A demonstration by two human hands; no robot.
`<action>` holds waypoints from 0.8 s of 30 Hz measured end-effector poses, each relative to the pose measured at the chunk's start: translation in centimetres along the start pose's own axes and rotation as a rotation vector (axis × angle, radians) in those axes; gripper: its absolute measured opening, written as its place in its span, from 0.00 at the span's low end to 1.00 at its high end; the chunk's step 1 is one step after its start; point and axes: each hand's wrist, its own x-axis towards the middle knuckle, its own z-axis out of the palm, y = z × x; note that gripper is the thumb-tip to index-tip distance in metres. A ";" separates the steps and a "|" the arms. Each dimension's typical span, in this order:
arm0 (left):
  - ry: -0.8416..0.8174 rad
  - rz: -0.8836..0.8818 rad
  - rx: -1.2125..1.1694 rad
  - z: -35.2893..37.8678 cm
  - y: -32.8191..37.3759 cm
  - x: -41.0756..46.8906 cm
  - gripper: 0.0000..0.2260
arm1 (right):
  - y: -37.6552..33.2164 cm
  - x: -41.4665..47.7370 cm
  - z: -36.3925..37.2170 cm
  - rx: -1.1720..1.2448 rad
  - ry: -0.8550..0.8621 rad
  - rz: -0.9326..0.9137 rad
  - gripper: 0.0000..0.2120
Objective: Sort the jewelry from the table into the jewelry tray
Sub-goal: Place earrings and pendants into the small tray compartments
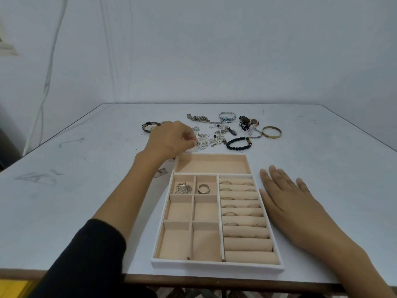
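Observation:
A beige jewelry tray (pixel 217 264) with a white rim lies at the table's near edge. Its top-left cell holds a silver leaf pendant (pixel 183 187); the cell beside it holds a gold ring (pixel 203 189). Several rings (pixel 231 205) sit in the roll slots on the right. Beyond the tray lies a heap of silver charms and chains (pixel 211 139). My left hand (pixel 171 139) reaches past the tray's far-left corner, fingers curled, pinching a small silver piece at the heap's edge. My right hand (pixel 287 203) rests flat on the table, right of the tray.
Farther back lie a black bead bracelet (pixel 238 143), a gold bangle (pixel 271 132), a blue-stone bangle (pixel 227 116), a dark strap bracelet (pixel 150 126) and a dark cord piece (pixel 247 122). A small clear packet (pixel 161 172) lies left of the tray. A wall stands behind.

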 end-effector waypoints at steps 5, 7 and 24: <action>-0.026 -0.077 0.142 1.7 1.5 2.0 0.08 | 0.0 -0.2 -0.4 0.034 -0.003 0.015 0.28; -0.040 -0.105 0.145 2.1 1.6 2.2 0.10 | 0.0 -0.1 -0.4 0.031 -0.013 0.005 0.30; 0.047 -0.030 0.165 1.8 0.3 1.4 0.08 | -0.3 6.2 -8.1 0.070 0.035 -0.018 0.12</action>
